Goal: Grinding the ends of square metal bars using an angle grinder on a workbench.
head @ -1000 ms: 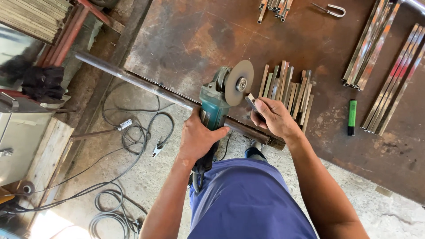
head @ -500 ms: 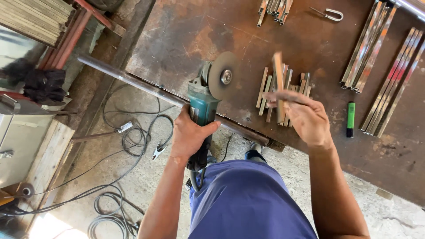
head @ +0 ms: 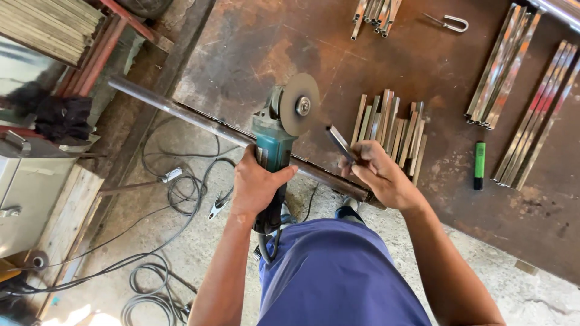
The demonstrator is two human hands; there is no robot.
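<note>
as seen from above, left hand (head: 257, 181) wrapped fully around the teal body of an angle grinder (head: 279, 142), fingers closed on the housing, disc uppermost and tilted toward the bench. right hand (head: 379, 175) pinched shut on one short metal strip (head: 340, 143), thumb and fingers clamping its lower end, free end raised just beside the grinder disc, not quite touching it. both held over the near edge of the rusty steel workbench (head: 302, 42), above a long round bar (head: 199, 118) lying along that edge.

no true container in view; stock simply grouped in loose piles on the benchtop. one pile of short strips (head: 396, 124) just beyond the right hand, roughly a dozen pieces, exact count not readable where they overlap. one smaller pile of short strips (head: 374, 13) at the top edge, cut off by the frame. two bundles of long strips: one (head: 504, 63) of several pieces, one (head: 541, 115) farther right of about five. one u-shaped metal clip (head: 450, 23) near the top. one green marker (head: 479, 164) lying between the short pile and the right-hand long bundle, well apart from both hands.

on the concrete floor at left, several black cables (head: 175, 193) looped and coiled, number not separable, with one white plug (head: 171, 175) among them. one stack of flat boards (head: 51, 27) at upper left. blue trousers (head: 338, 278) filling the lower middle.
</note>
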